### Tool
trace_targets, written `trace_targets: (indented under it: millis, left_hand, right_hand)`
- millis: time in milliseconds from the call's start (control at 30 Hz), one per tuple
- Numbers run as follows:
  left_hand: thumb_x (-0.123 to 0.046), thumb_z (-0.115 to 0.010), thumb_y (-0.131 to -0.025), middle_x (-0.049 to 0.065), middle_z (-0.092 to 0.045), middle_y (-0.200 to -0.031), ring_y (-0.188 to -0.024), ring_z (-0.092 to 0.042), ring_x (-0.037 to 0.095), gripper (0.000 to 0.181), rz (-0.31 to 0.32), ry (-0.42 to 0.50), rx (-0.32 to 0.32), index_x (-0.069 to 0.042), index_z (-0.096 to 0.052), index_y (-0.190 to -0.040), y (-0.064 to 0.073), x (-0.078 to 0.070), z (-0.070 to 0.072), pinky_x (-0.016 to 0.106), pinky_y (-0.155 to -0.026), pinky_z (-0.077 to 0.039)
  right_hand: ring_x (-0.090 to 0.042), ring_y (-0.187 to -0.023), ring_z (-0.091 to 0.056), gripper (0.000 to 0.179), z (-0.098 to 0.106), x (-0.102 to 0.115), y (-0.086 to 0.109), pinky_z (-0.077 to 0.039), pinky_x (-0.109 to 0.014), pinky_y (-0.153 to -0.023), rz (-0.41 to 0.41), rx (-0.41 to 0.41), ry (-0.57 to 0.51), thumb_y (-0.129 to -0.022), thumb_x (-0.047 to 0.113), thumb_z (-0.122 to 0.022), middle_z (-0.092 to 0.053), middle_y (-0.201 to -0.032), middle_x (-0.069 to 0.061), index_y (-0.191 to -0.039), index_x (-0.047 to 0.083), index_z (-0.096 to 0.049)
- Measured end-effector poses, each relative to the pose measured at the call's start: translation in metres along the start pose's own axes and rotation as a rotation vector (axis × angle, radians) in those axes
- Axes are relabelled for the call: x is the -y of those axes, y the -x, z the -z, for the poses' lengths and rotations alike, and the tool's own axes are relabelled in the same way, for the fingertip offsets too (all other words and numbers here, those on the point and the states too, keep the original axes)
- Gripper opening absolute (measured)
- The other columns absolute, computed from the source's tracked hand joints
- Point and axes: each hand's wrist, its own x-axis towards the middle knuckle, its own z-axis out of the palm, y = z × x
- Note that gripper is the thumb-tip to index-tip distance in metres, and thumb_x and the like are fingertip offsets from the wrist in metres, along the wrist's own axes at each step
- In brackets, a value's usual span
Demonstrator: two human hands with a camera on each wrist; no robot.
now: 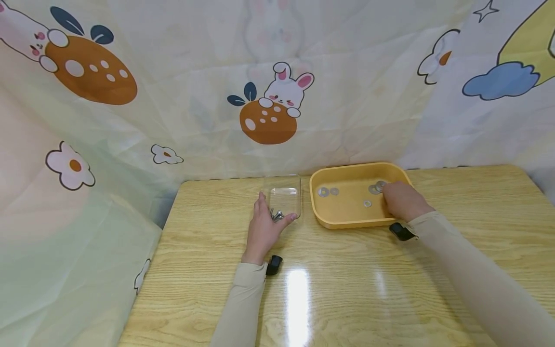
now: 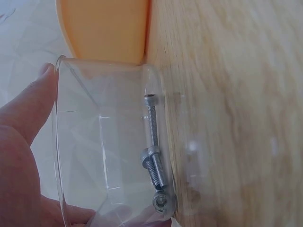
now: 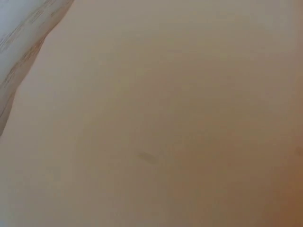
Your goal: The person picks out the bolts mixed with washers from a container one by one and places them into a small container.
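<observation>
My left hand (image 1: pixel 262 229) holds a clear plastic box (image 1: pixel 295 197) by its sides, thumb at the near right and fingers along the left. Inside the box lie several silver socket-head bolts (image 2: pixel 152 124), gathered at one end. To the right, my right hand (image 1: pixel 403 198) reaches down into a yellow tray (image 1: pixel 347 224) at its right end. Several flat metal washers (image 1: pixel 323 192) lie on the tray floor, some of them overlapping right beside the right hand. Its fingertips are hidden behind the hand, and I cannot tell whether they pinch a washer.
The wooden table (image 1: pixel 338 289) has its far edge just behind the box and the tray. A cloth curtain (image 1: pixel 195 115) with rabbit and flower prints hangs behind and on the left. The right wrist view shows mostly a blurred pale surface.
</observation>
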Motion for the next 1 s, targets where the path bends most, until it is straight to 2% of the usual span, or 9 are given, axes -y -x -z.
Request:
trace_targets:
  millis: [333,533,667,867,1000]
  left_hand:
    - [-0.057,-0.079,-0.081,0.02,-0.023,-0.162,-0.128,-0.05,0.044,0.12,0.002,0.015,0.002,-0.004,-0.007,-0.161,0.0,0.0,0.0,0.055,-0.103,-0.043]
    - [-0.058,-0.078,-0.081,0.02,-0.022,-0.163,-0.128,-0.05,0.045,0.121,0.003,0.009,0.002,-0.004,-0.007,-0.162,0.0,0.0,0.0,0.055,-0.104,-0.042]
    - [-0.06,-0.078,-0.08,0.02,-0.023,-0.163,-0.128,-0.051,0.044,0.122,-0.001,0.001,0.004,-0.004,-0.006,-0.162,0.0,0.0,0.0,0.055,-0.104,-0.043]
    - [-0.059,-0.078,-0.08,0.02,-0.024,-0.162,-0.127,-0.051,0.043,0.122,-0.005,0.0,0.003,-0.003,-0.007,-0.161,0.0,0.0,0.0,0.054,-0.104,-0.043]
    - [-0.059,-0.078,-0.08,0.019,-0.024,-0.162,-0.127,-0.052,0.043,0.122,0.0,-0.002,0.003,-0.003,-0.007,-0.161,0.0,-0.001,0.0,0.054,-0.104,-0.043]
  right_hand:
    - [-0.016,-0.054,-0.036,0.037,0.006,0.007,0.004,-0.033,-0.029,-0.054,0.005,0.022,-0.044,-0.086,-0.011,-0.052,-0.039,-0.054,0.0,-0.056,0.01,-0.052]
    - [-0.016,-0.054,-0.037,0.036,0.005,0.008,0.005,-0.034,-0.031,-0.055,0.054,-0.048,-0.023,-0.089,-0.008,-0.054,-0.042,-0.054,0.001,-0.057,0.009,-0.058]
    - [-0.014,-0.052,-0.037,0.033,0.006,0.01,0.008,-0.033,-0.03,-0.053,0.043,-0.068,-0.078,-0.087,-0.005,-0.057,-0.042,-0.053,0.002,-0.057,0.01,-0.056]
    - [-0.015,-0.055,-0.048,0.016,0.005,0.014,0.013,-0.045,-0.036,-0.056,0.045,-0.112,-0.108,-0.091,0.006,-0.071,-0.059,-0.065,-0.002,-0.076,0.004,-0.064]
    - [-0.015,-0.052,-0.045,0.021,0.004,0.017,0.016,-0.042,-0.033,-0.053,0.059,-0.168,-0.105,-0.091,0.01,-0.073,-0.056,-0.063,-0.002,-0.077,0.004,-0.059]
